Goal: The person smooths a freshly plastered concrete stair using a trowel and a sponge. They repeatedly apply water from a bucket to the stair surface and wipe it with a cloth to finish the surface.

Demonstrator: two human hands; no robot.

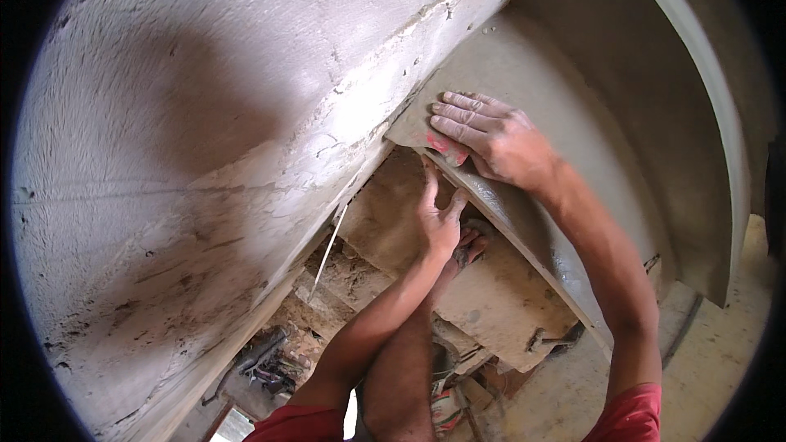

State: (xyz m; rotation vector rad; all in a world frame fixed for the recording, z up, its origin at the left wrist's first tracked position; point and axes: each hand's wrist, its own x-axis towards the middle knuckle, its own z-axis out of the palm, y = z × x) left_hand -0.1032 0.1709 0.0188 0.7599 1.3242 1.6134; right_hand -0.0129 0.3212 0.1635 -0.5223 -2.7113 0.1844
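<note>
My right hand (499,137), fingers stretched forward and dusted with grey, presses a small red-and-grey pad (443,146) onto the rounded edge of a smooth grey cement step (532,74). Most of the pad is hidden under the palm, so its kind is unclear. Just below that edge, my left hand (440,217) reaches up with thumb and forefinger apart. Its fingertips are at the underside of the lip, near the corner by the wall, and I see nothing held in it. Wet cement (565,266) shines along the front face of the step.
A rough plastered wall (205,115) rises at the left. A curved cement riser (655,106) bounds the step at the right. My bare foot (471,245) rests on a lower dusty surface (499,303). A thin white rod (329,250) leans by the wall; debris (270,364) lies lower down.
</note>
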